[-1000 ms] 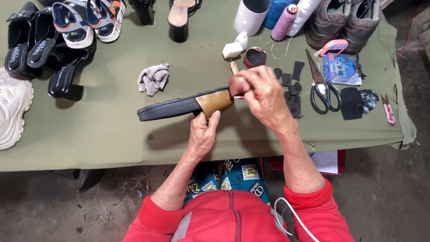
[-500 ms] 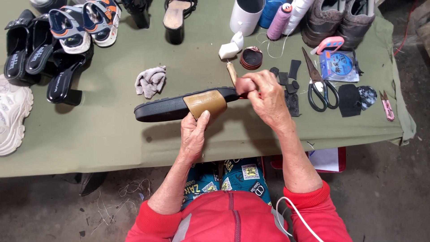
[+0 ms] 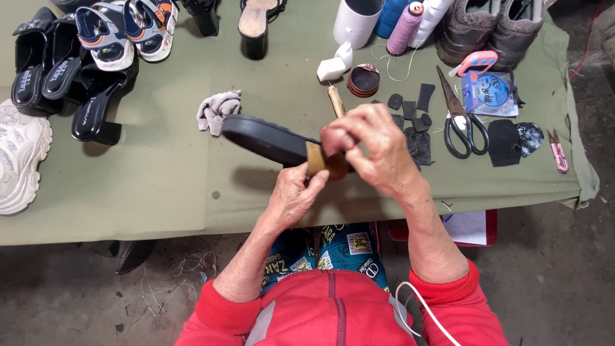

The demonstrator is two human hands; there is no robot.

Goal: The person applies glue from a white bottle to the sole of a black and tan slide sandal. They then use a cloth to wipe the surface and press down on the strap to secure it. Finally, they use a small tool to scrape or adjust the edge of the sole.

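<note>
Gripping from below, the left hand (image 3: 296, 195) curls its fingers up around the tan strap of a flat black-soled sandal (image 3: 269, 140), forearm rising from the lower centre in a red sleeve. Right hand (image 3: 375, 146) comes in from the right, wrist bent, fingers pressed together and closed over the sandal's near end and strap; what exactly the fingertips pinch is hidden. Sandal is held in the air just above the olive-green cloth-covered table (image 3: 160, 186), sole turned up. Long axis runs up-left to lower-right, free end pointing up-left toward a crumpled grey rag (image 3: 218, 110).

Packages: round flat blue-printed packet in clear wrap (image 3: 490, 93) at the right, just beside black-handled scissors (image 3: 459, 122). White cylinder container (image 3: 356, 22) at top centre, next to a pink thread spool (image 3: 405, 31). Small round dark tin (image 3: 364, 80) sits just behind the hands. Black rubber scraps (image 3: 415, 109) lie between tin and scissors.
</note>
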